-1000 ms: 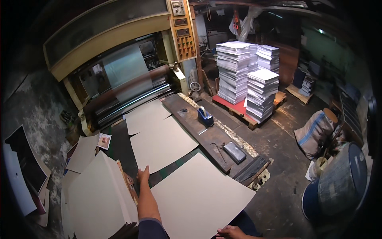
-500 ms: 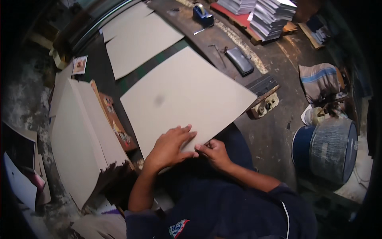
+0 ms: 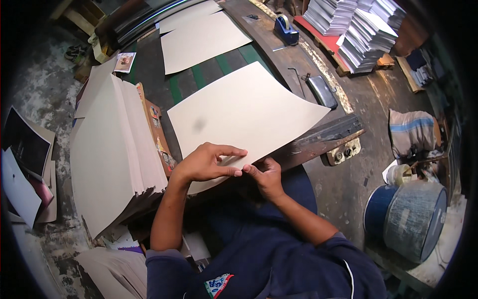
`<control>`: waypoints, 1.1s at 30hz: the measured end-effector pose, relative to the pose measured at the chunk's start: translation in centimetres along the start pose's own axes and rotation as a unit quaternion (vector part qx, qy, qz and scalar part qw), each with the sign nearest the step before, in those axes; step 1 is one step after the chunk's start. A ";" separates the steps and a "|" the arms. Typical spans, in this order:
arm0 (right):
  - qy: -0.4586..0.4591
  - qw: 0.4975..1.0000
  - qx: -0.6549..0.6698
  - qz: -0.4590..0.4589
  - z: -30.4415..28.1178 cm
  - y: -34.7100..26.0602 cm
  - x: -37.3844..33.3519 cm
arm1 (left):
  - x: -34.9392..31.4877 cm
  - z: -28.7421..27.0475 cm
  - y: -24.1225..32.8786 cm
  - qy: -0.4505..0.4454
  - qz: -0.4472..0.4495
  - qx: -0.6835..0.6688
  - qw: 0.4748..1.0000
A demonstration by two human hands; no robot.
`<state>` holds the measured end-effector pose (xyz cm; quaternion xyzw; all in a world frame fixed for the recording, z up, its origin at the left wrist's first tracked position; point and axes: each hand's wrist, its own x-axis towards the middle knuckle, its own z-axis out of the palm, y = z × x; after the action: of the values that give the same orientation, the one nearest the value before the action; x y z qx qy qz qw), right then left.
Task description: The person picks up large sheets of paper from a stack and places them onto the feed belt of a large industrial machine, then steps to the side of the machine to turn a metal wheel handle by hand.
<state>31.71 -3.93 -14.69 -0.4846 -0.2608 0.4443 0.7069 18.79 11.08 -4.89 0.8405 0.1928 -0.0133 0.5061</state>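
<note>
Shirt badge (image 3: 218,285) — its lettering unclear, not readable.

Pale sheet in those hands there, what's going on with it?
Someone is handling a large pale sheet over a striped bench. Their right hand grips its near edge, thumb on top, while the left hand, thumb and forefinger apart, is over the sheet just beside it. More sheets lie farther up the bench, and a thick stack is to the left.

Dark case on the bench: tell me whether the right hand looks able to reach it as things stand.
Probably yes: the dark case lies mostly uncovered by the right corner of the near pale sheet, though the right hand is at that sheet's near edge.
</note>
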 end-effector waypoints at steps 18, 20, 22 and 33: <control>-0.001 0.922 0.091 0.377 1.2 4.6 5.1 | 1.5 -0.8 1.3 0.231 0.091 0.312 0.917; -0.018 0.921 0.093 0.378 1.3 7.3 8.4 | 2.0 -1.2 1.2 0.296 0.124 0.344 0.882; -0.037 0.951 0.120 0.283 3.2 8.6 12.0 | 2.5 -1.9 1.4 0.321 0.114 0.369 0.865; -0.189 0.962 0.136 0.143 4.9 13.5 26.5 | 4.0 -3.6 2.5 0.389 0.106 0.390 0.828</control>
<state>35.16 23.52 -26.74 -0.3231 -0.2550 0.6554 0.6333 22.69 14.37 -1.90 0.9187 0.2622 0.2950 0.0178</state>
